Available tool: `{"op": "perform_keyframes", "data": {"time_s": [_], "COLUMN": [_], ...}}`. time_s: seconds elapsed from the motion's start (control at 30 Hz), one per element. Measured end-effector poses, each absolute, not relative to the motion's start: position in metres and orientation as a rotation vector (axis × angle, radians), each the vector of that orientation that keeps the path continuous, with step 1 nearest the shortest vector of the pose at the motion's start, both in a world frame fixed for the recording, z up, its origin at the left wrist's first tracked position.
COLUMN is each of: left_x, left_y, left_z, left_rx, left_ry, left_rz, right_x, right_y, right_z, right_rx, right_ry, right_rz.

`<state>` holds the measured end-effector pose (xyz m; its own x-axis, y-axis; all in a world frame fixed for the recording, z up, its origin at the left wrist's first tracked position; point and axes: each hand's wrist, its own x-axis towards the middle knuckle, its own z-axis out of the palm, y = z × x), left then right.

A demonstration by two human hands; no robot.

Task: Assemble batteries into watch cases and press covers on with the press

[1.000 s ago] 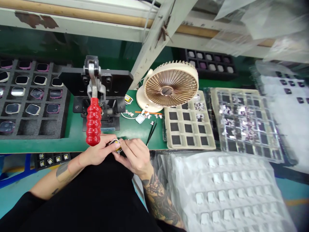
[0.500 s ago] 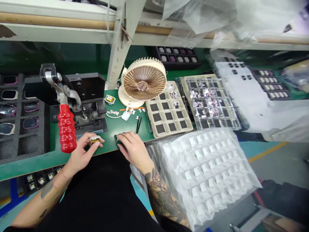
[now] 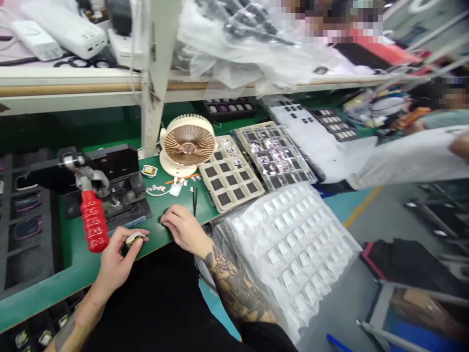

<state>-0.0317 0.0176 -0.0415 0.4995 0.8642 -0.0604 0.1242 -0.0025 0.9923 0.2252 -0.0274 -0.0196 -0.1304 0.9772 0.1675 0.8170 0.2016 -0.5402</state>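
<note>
Now left hand fingers pinch the small part; right hand fingers rest flat.

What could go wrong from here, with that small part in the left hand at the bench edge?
1. The left hand holds the small part with fingertips over the bench edge; a slip may drop it into the lap.
2. The red press handle stands close beside that hand and could be knocked.
3. The right hand rests near the tweezers, which could get nudged.
</note>
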Motion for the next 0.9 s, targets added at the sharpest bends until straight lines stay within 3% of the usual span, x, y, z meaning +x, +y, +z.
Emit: {"op": "perform_keyframes", "data": {"time_s": [0.17, 0.33, 0.53, 0.7, 0.9], "left_x": [-0.030, -0.029, -0.025, -0.005, 0.004], "left_y": [0.021, 0.024, 0.022, 0.018, 0.012], "left_z": [-0.043, -0.042, -0.025, -0.016, -0.015], "left_rx": [1.500, 1.597, 1.987, 1.818, 1.404], "left_ry": [0.951, 0.981, 0.864, 0.867, 0.954], "left_rz": [0.747, 0.732, 0.877, 0.837, 0.680], "right_x": [0.222, 0.228, 0.289, 0.335, 0.336], "right_y": [0.000, -0.034, -0.142, -0.170, -0.153], "right_z": [-0.029, -0.014, 0.027, 0.025, 0.020], "right_rx": [-1.857, -1.843, -2.100, -2.636, -2.843], "right_ry": [-1.939, -2.102, -1.368, -1.156, -1.305], "right_rz": [0.019, -0.032, -0.113, 0.131, 0.297]}}
